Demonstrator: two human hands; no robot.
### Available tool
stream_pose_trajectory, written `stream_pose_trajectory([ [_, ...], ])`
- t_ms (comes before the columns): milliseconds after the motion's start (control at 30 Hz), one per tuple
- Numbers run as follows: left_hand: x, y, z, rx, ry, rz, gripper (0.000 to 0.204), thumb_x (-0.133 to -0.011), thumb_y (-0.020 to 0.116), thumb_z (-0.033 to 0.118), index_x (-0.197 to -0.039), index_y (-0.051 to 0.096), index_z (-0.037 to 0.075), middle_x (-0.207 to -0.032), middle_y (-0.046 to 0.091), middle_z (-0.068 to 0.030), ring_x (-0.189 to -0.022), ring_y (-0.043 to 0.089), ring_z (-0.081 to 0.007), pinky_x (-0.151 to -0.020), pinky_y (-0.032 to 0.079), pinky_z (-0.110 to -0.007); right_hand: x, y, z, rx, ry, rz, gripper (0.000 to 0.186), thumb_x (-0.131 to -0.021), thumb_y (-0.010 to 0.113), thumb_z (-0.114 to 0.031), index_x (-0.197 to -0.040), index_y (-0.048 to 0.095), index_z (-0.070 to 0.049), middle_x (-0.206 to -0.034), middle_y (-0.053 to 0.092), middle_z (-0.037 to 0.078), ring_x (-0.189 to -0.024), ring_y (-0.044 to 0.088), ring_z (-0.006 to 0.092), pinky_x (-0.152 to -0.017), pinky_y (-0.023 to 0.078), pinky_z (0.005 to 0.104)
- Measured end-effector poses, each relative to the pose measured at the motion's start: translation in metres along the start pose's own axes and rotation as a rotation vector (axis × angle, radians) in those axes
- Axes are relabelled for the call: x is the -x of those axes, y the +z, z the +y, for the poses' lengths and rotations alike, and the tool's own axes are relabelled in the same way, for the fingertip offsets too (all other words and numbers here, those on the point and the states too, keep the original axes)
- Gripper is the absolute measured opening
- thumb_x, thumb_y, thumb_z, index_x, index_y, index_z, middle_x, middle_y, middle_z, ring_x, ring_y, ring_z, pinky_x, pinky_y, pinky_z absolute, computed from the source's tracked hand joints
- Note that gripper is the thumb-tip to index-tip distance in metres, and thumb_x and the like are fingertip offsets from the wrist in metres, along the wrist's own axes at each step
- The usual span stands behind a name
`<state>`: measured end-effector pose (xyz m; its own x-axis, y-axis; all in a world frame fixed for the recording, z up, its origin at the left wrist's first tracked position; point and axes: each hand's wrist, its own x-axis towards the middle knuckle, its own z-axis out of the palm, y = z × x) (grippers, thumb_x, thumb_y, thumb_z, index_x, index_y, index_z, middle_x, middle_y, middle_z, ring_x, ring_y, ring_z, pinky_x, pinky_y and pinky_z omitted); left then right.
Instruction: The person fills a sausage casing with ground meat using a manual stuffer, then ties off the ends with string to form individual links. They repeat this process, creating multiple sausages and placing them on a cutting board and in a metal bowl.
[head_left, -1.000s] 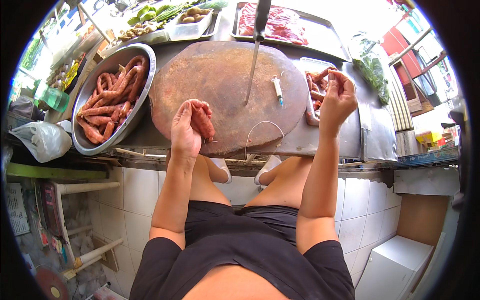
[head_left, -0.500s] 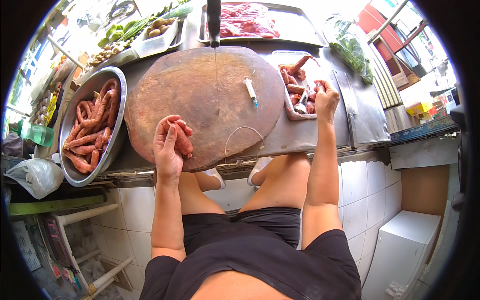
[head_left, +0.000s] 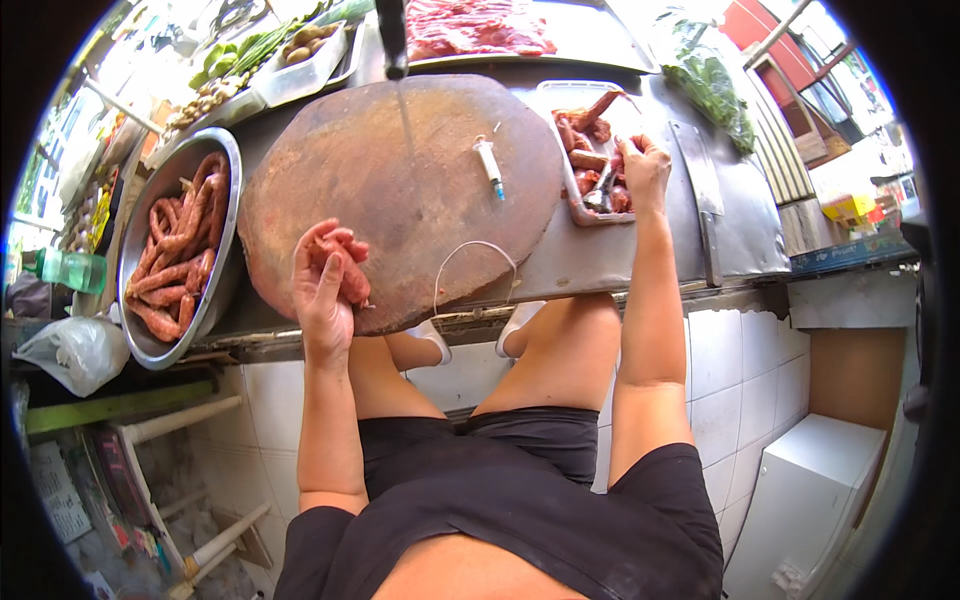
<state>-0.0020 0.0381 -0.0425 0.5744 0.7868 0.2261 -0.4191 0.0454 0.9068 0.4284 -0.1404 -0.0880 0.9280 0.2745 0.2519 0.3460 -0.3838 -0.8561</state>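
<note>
My left hand [head_left: 322, 300] is closed around a short raw sausage [head_left: 353, 283], held above the near left edge of a round wooden chopping block [head_left: 400, 190]. My right hand [head_left: 648, 172] is raised over the right side of a white plastic tray [head_left: 590, 219]. Its thumb and fingertips are pinched together, and whatever they hold is too small to make out. Inside the tray lie sausage pieces [head_left: 588, 160] and a small metal-looking tool [head_left: 600, 192]. On the block rest a syringe [head_left: 489, 167] with a blue tip and a thin loop of string [head_left: 475, 245].
A metal bowl [head_left: 232, 160] full of linked sausages stands left of the block. A cleaver [head_left: 697, 168] lies right of the tray. Farther back are a metal tray of raw meat [head_left: 480, 28], leafy greens [head_left: 712, 85] and vegetables [head_left: 240, 60]. A dark rod [head_left: 392, 40] hangs over the block.
The whole view has shifted slightly. My left hand keeps its grip on the sausage, and my right hand stays pinched by the tray with its fingers curled a little more.
</note>
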Motion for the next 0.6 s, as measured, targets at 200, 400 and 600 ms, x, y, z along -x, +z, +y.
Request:
stream_pose_trajectory([
  [200, -0.003, -0.005, -0.005, 0.083, -0.005, 0.063, 0.08, -0.1, 0.048, 0.064, -0.151, 0.04, 0.002, -0.122, 0.064, -0.0156, -0.106, 0.066, -0.0253, -0.098, 0.052, -0.038, -0.013, 0.004, -0.002, 0.009, -0.242, -0.119, 0.011, -0.092, 0.07, -0.007, -0.101, 0.075, -0.001, -0.086, 0.072, 0.004, -0.069, 0.063, 0.011, -0.061, 0.05, 0.0271],
  [400, -0.005, -0.01, -0.006, 0.181, -0.043, 0.077, 0.082, -0.1, 0.042, 0.067, -0.151, 0.043, 0.003, -0.126, 0.065, -0.0157, -0.114, 0.065, -0.0281, -0.104, 0.05, -0.04, 0.002, 0.009, -0.016, 0.079, -0.069, -0.16, 0.018, -0.102, 0.062, -0.014, -0.106, 0.076, -0.004, -0.089, 0.075, 0.005, -0.08, 0.068, 0.0111, -0.071, 0.053, 0.0278],
  [600, -0.008, -0.008, -0.006, 0.063, 0.03, 0.081, 0.084, -0.101, 0.042, 0.064, -0.154, 0.036, -0.001, -0.131, 0.059, -0.0161, -0.121, 0.06, -0.0261, -0.107, 0.047, -0.039, 0.035, -0.02, -0.05, 0.353, -0.348, -0.041, 0.016, -0.091, 0.074, -0.012, -0.103, 0.076, -0.002, -0.087, 0.076, 0.009, -0.074, 0.067, 0.0139, -0.071, 0.053, 0.0297],
])
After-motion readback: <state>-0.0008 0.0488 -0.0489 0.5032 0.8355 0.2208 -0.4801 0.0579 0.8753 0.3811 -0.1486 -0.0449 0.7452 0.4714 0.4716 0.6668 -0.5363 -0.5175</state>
